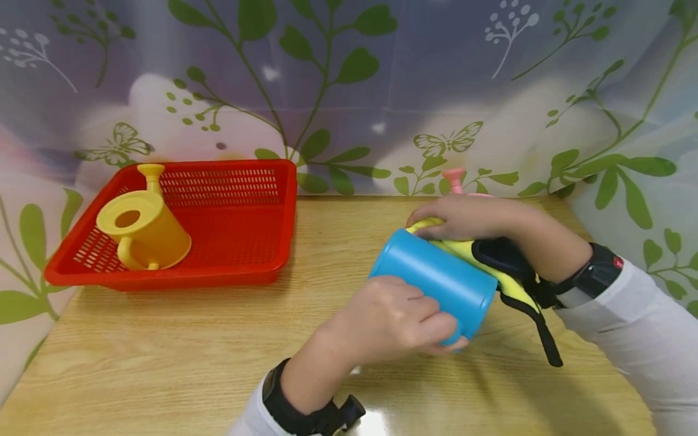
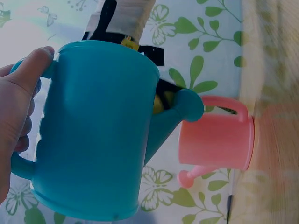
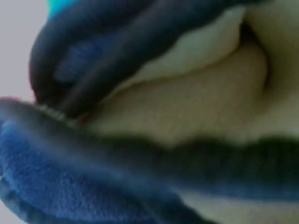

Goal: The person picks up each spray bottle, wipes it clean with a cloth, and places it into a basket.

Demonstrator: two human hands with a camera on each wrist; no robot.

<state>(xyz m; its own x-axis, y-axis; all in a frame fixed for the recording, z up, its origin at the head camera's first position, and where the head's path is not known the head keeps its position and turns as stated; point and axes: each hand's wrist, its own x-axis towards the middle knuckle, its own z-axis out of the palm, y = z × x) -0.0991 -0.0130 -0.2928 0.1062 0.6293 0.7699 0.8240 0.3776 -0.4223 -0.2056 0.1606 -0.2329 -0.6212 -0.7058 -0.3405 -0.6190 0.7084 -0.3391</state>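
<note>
My left hand grips the handle of a blue watering can, which is tilted over the table. In the left wrist view the fingers curl round the handle of the can, and its spout points away from the hand. On the can's far side my right hand holds a yellow cloth with black edging close against it. Folds of the cloth, blue on one face, fill much of the right wrist view. The right fingertips are partly hidden by cloth and can.
A red basket stands at the left with a yellow watering can inside. Behind my right hand is a pink watering can, mostly hidden in the head view. A leaf-patterned curtain backs the wooden table.
</note>
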